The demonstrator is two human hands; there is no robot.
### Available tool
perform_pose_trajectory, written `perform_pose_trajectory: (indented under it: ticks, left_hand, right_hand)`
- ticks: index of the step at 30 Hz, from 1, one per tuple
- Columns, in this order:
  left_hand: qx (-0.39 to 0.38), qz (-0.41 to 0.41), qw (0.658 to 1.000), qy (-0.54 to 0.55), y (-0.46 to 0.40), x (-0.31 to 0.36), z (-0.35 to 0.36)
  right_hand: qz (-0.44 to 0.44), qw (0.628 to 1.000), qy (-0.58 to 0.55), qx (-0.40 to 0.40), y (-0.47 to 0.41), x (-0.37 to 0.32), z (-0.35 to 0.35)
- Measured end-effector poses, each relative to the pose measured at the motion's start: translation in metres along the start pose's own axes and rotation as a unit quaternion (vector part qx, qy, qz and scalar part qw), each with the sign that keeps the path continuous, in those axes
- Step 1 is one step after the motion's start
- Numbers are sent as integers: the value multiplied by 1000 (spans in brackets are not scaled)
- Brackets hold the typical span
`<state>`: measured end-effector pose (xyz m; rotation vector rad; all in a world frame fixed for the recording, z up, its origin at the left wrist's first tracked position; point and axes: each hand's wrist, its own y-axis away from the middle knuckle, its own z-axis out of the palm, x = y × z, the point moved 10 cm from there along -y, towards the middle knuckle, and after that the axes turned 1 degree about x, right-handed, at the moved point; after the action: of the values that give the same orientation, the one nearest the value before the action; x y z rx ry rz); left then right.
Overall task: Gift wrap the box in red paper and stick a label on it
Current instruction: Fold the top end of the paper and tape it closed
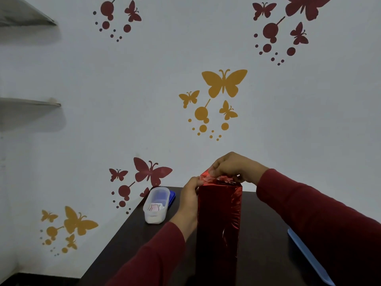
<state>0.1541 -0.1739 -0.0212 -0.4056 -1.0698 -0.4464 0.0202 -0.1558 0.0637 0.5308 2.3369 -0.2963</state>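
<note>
Nearest the viewer, at 4 o'clock by the lower frame edge, a flat blue board point(309, 256) lies on the dark table point(266, 240), partly under the right sleeve. In the middle stands the box point(218, 219), upright and already covered in shiny red paper point(221, 201) along its sides; only the top end looks unfinished.

The left hand point(188, 200) is against the box's upper left edge, at 9 o'clock of the top, fingers curled onto the paper and bracing it. The right hand point(235, 168) reaches over from 1 o'clock and pinches the loose crumpled paper at the top, fingertips pressed together on a flap; something clear and glinting there may be tape, though I cannot tell for sure.

Risks, as I judge them: the box is tall and narrow, so a sideways tug on the flap could tip it if the left hand eases off. The thin foil could tear or crease at the corners if pulled hard. A bunched fold would leave the end lumpy and hard to seal.

Farther off at 10 o'clock, a clear tub point(156, 205) holds a small pale paper, perhaps the label, resting by a blue lid point(172, 198). Behind, the wall point(123, 100) carries butterfly decals
</note>
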Motion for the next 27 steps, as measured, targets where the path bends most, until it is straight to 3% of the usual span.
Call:
perform_pose_trajectory:
  ticks: [9,15,21,27]
  left_hand:
    - [21,-12,1000,1,-2,1,-3]
    - [94,-9,988,-123,-24,4,-18]
    - [102,25,984,-146,-29,6,-21]
    - [117,58,978,-162,-29,6,-24]
  right_hand:
    - [-53,997,12,51,-7,-3,-2]
    - [-48,994,39,94,-5,-4,-7]
    - [12,994,-37,102,-3,8,-2]
    - [-35,975,-90,200,5,20,-12]
